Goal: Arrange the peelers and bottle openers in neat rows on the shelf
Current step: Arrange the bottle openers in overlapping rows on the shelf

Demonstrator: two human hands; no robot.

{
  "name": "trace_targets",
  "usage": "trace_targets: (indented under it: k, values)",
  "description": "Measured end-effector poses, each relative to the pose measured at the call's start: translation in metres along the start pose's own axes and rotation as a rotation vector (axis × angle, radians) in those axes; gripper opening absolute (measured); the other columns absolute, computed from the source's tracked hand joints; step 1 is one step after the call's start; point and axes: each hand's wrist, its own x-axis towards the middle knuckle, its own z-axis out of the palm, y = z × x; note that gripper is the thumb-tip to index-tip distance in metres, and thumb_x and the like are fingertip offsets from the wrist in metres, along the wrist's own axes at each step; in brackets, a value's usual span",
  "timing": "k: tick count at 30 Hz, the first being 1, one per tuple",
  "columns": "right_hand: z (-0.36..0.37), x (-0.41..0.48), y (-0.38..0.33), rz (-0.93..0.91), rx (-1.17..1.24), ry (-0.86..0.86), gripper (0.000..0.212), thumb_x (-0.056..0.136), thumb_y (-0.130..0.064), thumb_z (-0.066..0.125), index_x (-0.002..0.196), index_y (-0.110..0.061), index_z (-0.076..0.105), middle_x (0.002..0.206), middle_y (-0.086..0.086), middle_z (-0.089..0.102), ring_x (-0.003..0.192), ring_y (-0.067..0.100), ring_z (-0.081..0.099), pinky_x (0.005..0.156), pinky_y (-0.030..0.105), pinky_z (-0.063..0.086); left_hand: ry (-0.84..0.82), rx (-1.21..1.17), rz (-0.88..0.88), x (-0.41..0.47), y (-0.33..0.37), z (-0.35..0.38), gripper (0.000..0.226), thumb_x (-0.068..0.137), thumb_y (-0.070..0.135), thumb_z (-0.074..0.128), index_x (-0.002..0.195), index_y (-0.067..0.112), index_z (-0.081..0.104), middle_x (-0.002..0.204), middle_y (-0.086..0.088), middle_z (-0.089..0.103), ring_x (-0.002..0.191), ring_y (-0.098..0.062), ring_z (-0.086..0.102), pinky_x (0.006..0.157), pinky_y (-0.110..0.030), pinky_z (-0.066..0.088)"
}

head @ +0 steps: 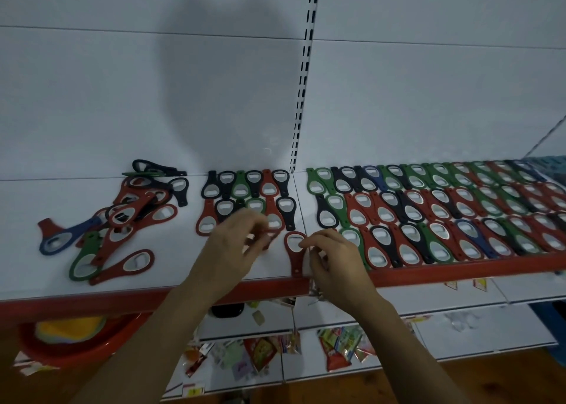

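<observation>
Red opener [295,250] (flat) by shelf edge [263,284]

Rowed bottle openers [428,213]; loose pile [122,216]

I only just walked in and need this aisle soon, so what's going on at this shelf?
A person is laying bottle openers in rows on the shelf. The right hand touches a lone red opener near the front edge. The left hand, blurred, seems to pinch a second red opener. Three full rows fill the right section, two short rows sit in the middle, and a loose pile waits at left.
</observation>
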Motion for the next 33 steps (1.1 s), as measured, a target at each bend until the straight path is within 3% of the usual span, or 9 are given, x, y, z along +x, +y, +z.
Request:
trace_targets:
  k: [4,8,10,16,23,33]
  values:
    - [0.001,0.002,0.001,0.006,-0.079,-0.069,0.025,0.096,-0.007,0.057,0.115,-0.013,0.072,0.111,-0.001,0.061,0.098,0.015,0.059,0.089,0.028,0.051,-0.365,0.163,0.148,-0.004,-0.004,-0.001,0.023,0.086,-0.001,0.073,0.098,0.017,0.067,0.101,0.011,0.058,0.089,-0.006,0.058,0.08,-0.034,0.055]
    - [0.0,0.003,0.001,0.02,-0.094,-0.101,0.025,0.097,-0.01,0.056,0.116,-0.013,0.072,0.113,0.0,0.06,0.102,0.017,0.059,0.092,0.025,0.049,-0.551,0.187,0.144,0.0,-0.008,-0.014,0.034,0.092,0.003,0.067,0.117,0.026,0.07,0.118,0.014,0.064,0.107,0.0,0.058,0.096,-0.02,0.049]
    - [-0.001,0.003,0.001,0.024,-0.095,-0.112,0.025,0.097,-0.011,0.056,0.117,-0.014,0.072,0.113,0.0,0.06,0.103,0.017,0.059,0.092,0.024,0.048,-0.62,0.201,0.142,0.001,-0.008,-0.02,0.035,0.098,0.003,0.058,0.121,0.026,0.07,0.122,0.013,0.065,0.111,0.0,0.059,0.098,-0.022,0.049]
    - [-0.001,0.003,0.001,0.033,-0.093,-0.11,0.027,0.096,-0.012,0.059,0.121,-0.015,0.07,0.115,-0.001,0.057,0.103,0.017,0.058,0.092,0.024,0.048,-0.432,0.235,0.019,-0.008,-0.008,-0.017,0.028,0.103,0.025,0.056,0.129,0.029,0.068,0.121,0.013,0.057,0.106,-0.004,0.056,0.092,-0.025,0.051]
    - [-0.001,0.007,0.0,-0.011,-0.136,-0.132,0.029,0.093,-0.009,0.064,0.12,-0.012,0.072,0.116,0.002,0.06,0.106,0.021,0.059,0.095,0.033,0.05,-0.524,0.265,-0.026,-0.015,-0.007,-0.006,0.034,0.105,0.04,0.048,0.13,0.028,0.069,0.133,0.01,0.049,0.115,-0.005,0.05,0.098,-0.03,0.048]
    - [-0.005,0.012,-0.001,-0.072,-0.147,-0.152,0.026,0.089,-0.005,0.063,0.113,-0.008,0.074,0.119,0.005,0.067,0.107,0.021,0.062,0.097,0.032,0.051,-0.573,0.266,0.031,-0.015,-0.005,-0.005,0.036,0.107,0.034,0.046,0.137,0.022,0.063,0.141,0.005,0.049,0.115,-0.014,0.058,0.097,-0.036,0.05]
